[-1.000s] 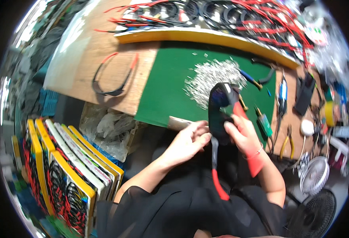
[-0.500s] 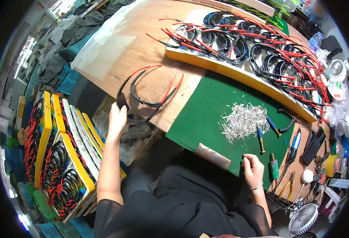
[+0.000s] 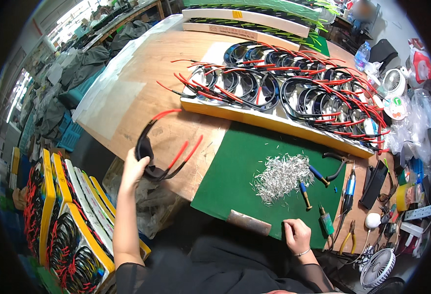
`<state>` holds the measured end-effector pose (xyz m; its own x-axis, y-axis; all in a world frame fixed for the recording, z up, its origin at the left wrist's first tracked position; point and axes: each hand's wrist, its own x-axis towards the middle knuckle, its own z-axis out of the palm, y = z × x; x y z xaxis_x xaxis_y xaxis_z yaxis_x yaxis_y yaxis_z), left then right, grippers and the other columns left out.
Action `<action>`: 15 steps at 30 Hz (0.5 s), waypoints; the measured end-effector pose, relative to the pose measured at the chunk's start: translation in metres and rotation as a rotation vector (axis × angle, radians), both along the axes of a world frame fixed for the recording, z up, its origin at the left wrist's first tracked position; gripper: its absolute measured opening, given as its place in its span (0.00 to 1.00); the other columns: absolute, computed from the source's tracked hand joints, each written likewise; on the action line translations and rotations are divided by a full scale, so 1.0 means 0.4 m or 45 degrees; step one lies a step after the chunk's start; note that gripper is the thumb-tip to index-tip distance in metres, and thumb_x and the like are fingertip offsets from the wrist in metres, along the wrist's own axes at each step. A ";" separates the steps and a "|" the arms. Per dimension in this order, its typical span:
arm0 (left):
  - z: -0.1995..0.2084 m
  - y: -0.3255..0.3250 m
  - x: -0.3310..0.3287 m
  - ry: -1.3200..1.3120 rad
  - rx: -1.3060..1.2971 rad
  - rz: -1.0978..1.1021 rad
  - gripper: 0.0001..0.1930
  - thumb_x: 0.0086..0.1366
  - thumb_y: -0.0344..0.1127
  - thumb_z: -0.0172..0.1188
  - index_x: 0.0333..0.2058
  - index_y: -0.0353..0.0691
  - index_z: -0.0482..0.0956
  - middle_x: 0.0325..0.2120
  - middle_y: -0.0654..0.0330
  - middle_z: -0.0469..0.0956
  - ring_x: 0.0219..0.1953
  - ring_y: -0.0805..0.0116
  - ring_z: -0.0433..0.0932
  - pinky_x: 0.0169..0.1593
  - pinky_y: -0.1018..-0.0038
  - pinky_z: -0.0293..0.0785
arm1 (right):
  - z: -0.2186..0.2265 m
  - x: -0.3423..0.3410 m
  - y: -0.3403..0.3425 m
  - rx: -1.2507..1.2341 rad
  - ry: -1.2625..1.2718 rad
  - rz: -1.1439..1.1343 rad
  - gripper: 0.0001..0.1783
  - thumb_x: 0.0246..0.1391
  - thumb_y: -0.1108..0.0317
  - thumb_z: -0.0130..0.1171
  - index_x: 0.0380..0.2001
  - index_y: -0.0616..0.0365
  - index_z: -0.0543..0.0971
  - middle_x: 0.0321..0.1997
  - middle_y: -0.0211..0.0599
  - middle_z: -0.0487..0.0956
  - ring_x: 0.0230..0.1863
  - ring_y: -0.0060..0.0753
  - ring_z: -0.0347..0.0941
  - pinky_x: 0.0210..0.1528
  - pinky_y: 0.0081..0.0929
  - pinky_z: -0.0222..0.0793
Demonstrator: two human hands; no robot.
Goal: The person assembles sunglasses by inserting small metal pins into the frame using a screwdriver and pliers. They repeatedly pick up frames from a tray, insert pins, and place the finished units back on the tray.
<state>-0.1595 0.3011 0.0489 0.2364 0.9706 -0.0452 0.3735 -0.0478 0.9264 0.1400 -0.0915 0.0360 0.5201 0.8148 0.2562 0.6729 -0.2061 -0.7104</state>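
My left hand (image 3: 135,169) grips dark sunglasses (image 3: 147,147) with red-tipped temples, at the near left edge of the wooden table. Two pairs may overlap in it; I cannot tell for certain. My right hand (image 3: 296,235) rests with curled fingers at the near edge of the green mat (image 3: 215,191). Whatever it may hold is hidden. Beyond it lies a heap of small silvery pins (image 3: 281,179). Two blue-handled tools (image 3: 304,196) lie at the heap's right side, and a green-handled tool (image 3: 326,221) is just right of my right hand.
A long yellow-edged tray (image 3: 274,125) of red-tipped sunglasses crosses the table's far side. Filled trays (image 3: 76,215) stand on edge at the left. Yellow-handled pliers (image 3: 348,237), a blue pen-like tool (image 3: 349,188) and a small fan (image 3: 377,268) are at the right. A metal cylinder (image 3: 248,222) sits on the mat's near edge.
The view has shifted, so the table sits lower and further left. The sunglasses in my left hand have turned, their temples now bunched closer. My right hand stays by the mat's near edge.
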 end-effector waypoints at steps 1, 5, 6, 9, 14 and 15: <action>0.033 -0.005 0.022 -0.151 0.002 -0.051 0.23 0.50 0.27 0.55 0.47 0.28 0.65 0.39 0.56 0.72 0.41 0.68 0.71 0.47 0.75 0.66 | 0.004 0.004 -0.005 -0.018 -0.005 -0.010 0.03 0.44 0.78 0.56 0.25 0.60 0.76 0.20 0.40 0.73 0.19 0.38 0.70 0.22 0.27 0.65; 0.187 0.104 0.240 -0.177 0.353 -0.407 0.22 0.54 0.26 0.54 0.49 0.31 0.66 0.41 0.58 0.73 0.44 0.71 0.70 0.50 0.76 0.64 | -0.004 0.002 0.004 -0.031 -0.120 -0.095 0.05 0.41 0.78 0.57 0.26 0.60 0.76 0.19 0.39 0.73 0.18 0.39 0.70 0.21 0.29 0.65; 0.226 0.173 0.311 -0.087 0.451 -0.540 0.22 0.53 0.27 0.54 0.49 0.31 0.68 0.41 0.58 0.73 0.44 0.71 0.70 0.50 0.76 0.64 | -0.006 0.002 0.008 -0.040 -0.157 -0.085 0.06 0.41 0.79 0.57 0.26 0.60 0.76 0.19 0.39 0.73 0.18 0.39 0.70 0.21 0.29 0.65; 0.310 0.376 0.560 0.061 0.610 -0.640 0.20 0.51 0.32 0.57 0.44 0.31 0.72 0.35 0.54 0.76 0.39 0.70 0.73 0.46 0.76 0.68 | -0.011 0.008 0.003 -0.048 -0.141 -0.053 0.06 0.40 0.79 0.57 0.26 0.58 0.76 0.19 0.38 0.73 0.17 0.39 0.69 0.20 0.29 0.64; 0.229 0.687 0.822 0.318 0.793 -0.273 0.23 0.49 0.36 0.63 0.44 0.31 0.74 0.33 0.54 0.79 0.34 0.69 0.78 0.40 0.75 0.72 | 0.002 0.018 0.020 -0.199 -0.112 -0.010 0.06 0.40 0.76 0.57 0.27 0.55 0.76 0.19 0.37 0.72 0.17 0.40 0.68 0.20 0.30 0.64; 0.205 0.710 0.864 0.377 0.762 -0.252 0.24 0.49 0.35 0.64 0.45 0.30 0.73 0.32 0.54 0.79 0.33 0.72 0.78 0.38 0.77 0.72 | 0.014 0.028 0.032 -0.241 -0.084 -0.001 0.06 0.40 0.76 0.57 0.27 0.55 0.76 0.19 0.37 0.73 0.17 0.40 0.68 0.20 0.30 0.64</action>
<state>0.1860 0.5852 0.1309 0.4717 0.7887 0.3943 0.5378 -0.6117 0.5801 0.1513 -0.0787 0.0416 0.5076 0.8514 0.1317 0.7166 -0.3324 -0.6131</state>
